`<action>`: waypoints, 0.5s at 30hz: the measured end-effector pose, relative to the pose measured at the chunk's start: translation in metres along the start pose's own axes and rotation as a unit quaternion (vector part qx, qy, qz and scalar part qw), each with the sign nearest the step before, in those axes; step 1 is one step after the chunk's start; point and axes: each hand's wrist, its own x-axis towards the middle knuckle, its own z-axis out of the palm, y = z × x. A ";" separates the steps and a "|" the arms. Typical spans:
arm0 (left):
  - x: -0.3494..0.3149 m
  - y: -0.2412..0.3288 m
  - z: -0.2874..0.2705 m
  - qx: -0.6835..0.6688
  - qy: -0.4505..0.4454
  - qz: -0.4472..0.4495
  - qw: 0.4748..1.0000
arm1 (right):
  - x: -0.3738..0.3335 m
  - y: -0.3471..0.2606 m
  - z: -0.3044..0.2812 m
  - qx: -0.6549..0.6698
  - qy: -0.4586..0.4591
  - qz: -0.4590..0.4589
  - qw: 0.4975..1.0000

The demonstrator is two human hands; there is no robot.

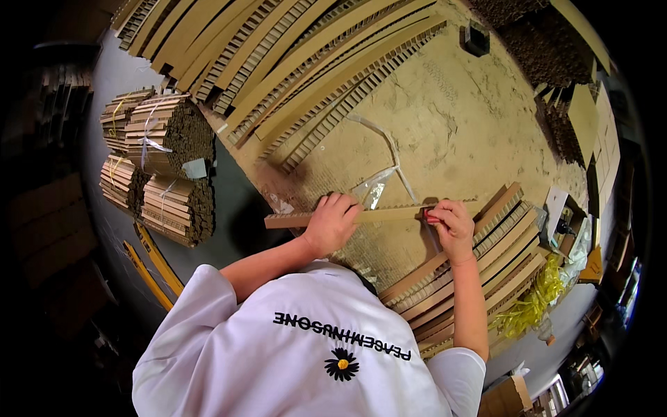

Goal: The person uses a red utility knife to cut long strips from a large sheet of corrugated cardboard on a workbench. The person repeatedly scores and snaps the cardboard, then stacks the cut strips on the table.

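Observation:
A long, narrow honeycomb cardboard strip (389, 213) lies across the near part of the board-covered table in front of me. My left hand (333, 222) is closed over the strip toward its left end, fingers on the far side. Farther right, my right hand (455, 228) pinches a small red object (431, 217) with a dark part against the strip; its kind is too small to tell. A piece of clear plastic film (375, 189) and a thin pale strap (390, 142) lie just beyond the strip.
Many cardboard strips (299, 66) lie fanned out at the far left. More strips (479, 267) are stacked beside my right forearm, near yellow plastic strapping (538, 295). Tied bundles (174, 135) stand left of the table. A black block (475, 39) sits at the back.

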 end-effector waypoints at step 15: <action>-0.026 -0.014 -0.013 0.041 -0.001 0.037 0.998 | -0.011 0.006 0.004 0.018 0.039 -0.028 0.999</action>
